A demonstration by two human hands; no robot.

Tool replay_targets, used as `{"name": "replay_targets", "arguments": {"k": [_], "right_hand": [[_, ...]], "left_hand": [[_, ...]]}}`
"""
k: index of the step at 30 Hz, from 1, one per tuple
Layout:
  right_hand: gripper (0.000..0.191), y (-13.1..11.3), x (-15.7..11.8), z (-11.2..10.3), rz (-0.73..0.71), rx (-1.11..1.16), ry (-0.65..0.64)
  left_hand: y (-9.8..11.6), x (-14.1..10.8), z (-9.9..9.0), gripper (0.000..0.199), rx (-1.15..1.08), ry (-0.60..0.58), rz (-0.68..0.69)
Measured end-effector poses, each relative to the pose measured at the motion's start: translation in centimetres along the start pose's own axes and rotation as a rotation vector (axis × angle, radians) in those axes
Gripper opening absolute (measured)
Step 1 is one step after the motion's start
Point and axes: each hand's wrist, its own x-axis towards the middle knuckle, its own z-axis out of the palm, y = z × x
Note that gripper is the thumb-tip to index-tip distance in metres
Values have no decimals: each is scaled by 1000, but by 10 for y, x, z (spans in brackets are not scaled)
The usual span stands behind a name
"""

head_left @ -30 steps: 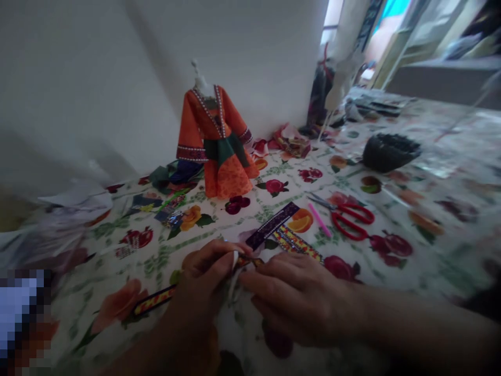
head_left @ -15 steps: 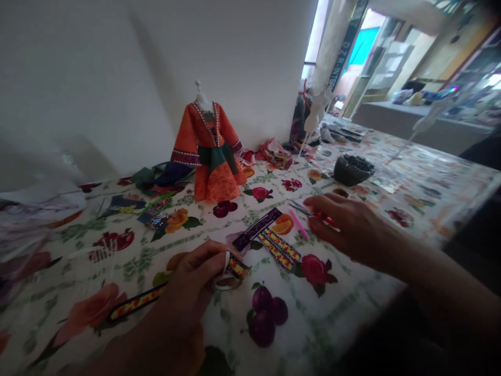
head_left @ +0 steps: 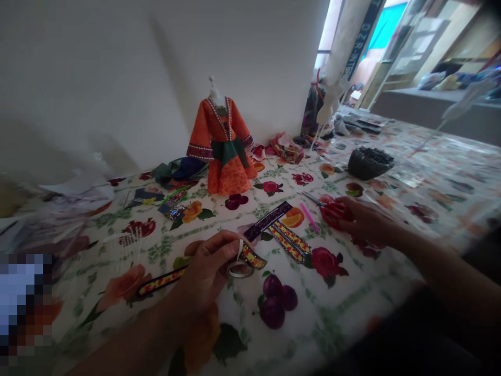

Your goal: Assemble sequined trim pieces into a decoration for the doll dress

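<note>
My left hand (head_left: 213,261) is closed, pinching a patterned trim strip (head_left: 253,256) in yellow, red and black. Below its fingers hangs a pale-edged loop (head_left: 240,269); whether it is part of the trim I cannot tell. Another length of trim (head_left: 162,281) shows left of the wrist. My right hand (head_left: 358,216) grips the red handles of a pair of scissors (head_left: 334,211), blades pointing left and away. Between the hands lie a dark purple trim piece (head_left: 268,220), yellow-and-red trim pieces (head_left: 290,243) and a pink stick (head_left: 310,216).
A small orange and green dress (head_left: 229,151) stands on a white stand by the wall. A black bowl-shaped bag (head_left: 370,163) is at the right. Fabric scraps (head_left: 287,149) and plastic packets (head_left: 174,209) lie around. The fruit-patterned tablecloth (head_left: 336,313) covers the table.
My right hand has drawn to the right, uncovering more of the red scissor handles. The view has shifted slightly left. My left hand still pinches the trim. A pixelated patch appears at lower left.
</note>
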Motion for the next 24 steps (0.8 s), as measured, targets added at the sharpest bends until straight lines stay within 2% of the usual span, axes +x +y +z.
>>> {"name": "replay_targets", "arguments": {"k": [6,11,15,19,24], "right_hand": [[58,17,1,5,62,113,45],[65,14,0,5,71,418,111],[69,8,2,7,34,684,30],[72,-7,0,1,-25,876,-12],[61,-49,-11,-14,-217,815,-88]], "left_hand": [[0,1,2,13,7,-6,3],[1,2,2,15,2,-3,-7],[1,1,1,16,6,-17,-21],[0,0,1,16,-15,-4,-38],[-2,1,1,23,-38,31,-40]]}}
